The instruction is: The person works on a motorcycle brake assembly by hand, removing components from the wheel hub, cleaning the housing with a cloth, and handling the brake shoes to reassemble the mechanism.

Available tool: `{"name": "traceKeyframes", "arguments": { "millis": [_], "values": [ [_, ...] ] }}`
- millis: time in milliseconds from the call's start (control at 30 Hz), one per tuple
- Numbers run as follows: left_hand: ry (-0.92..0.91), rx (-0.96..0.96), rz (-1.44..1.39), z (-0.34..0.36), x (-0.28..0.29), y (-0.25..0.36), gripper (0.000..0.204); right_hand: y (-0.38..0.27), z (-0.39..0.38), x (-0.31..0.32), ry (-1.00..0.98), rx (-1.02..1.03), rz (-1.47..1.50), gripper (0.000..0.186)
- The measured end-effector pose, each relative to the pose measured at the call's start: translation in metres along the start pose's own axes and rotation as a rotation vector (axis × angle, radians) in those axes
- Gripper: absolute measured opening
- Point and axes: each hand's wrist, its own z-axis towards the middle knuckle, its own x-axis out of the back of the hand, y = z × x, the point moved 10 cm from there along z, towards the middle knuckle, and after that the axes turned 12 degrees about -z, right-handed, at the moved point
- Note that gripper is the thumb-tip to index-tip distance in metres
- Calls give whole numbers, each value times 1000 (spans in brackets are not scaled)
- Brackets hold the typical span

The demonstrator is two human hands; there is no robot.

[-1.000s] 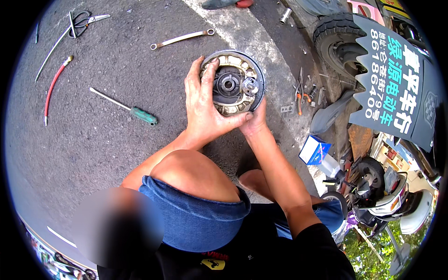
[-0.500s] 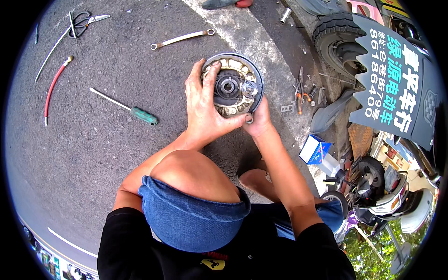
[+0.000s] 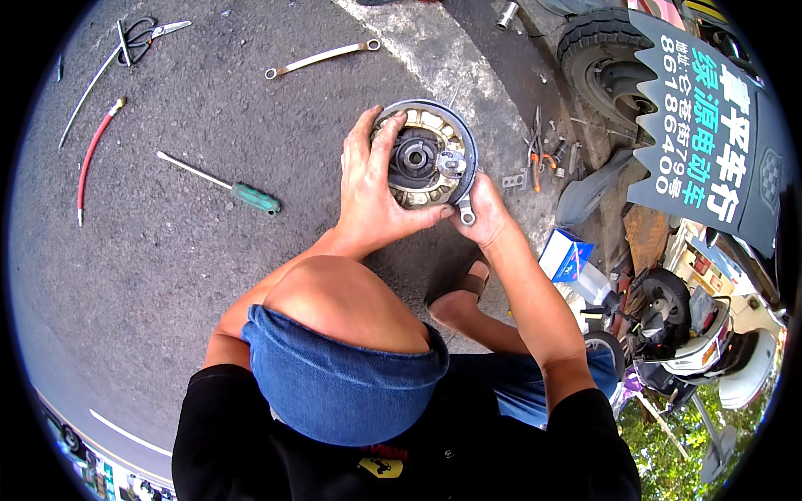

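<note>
Open asphalt [image 3: 209,275] lies left of the hub [image 3: 426,154], broken only by a green-handled screwdriver [image 3: 242,192] and, farther up, a wrench [image 3: 322,57]. To the right, pliers [image 3: 539,154] and a tyre [image 3: 606,71] crowd the passage.

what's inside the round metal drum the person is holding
Inside the round metal drum sit a dark centre hub, pale curved shoes along the rim and a small metal fitting. The left hand covers the left part, so that side stays hidden.
</note>
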Motion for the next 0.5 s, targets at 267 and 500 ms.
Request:
{"name": "traceKeyframes", "arguments": {
  "millis": [267, 500],
  "values": [
    [9, -2, 44, 3, 4, 2, 112, -5, 1, -14, -10, 70, 103, 38],
    [32, 0, 111, 3, 10, 2, 116, -7, 4, -31, 129, 293, 166, 57]
  ]
}}
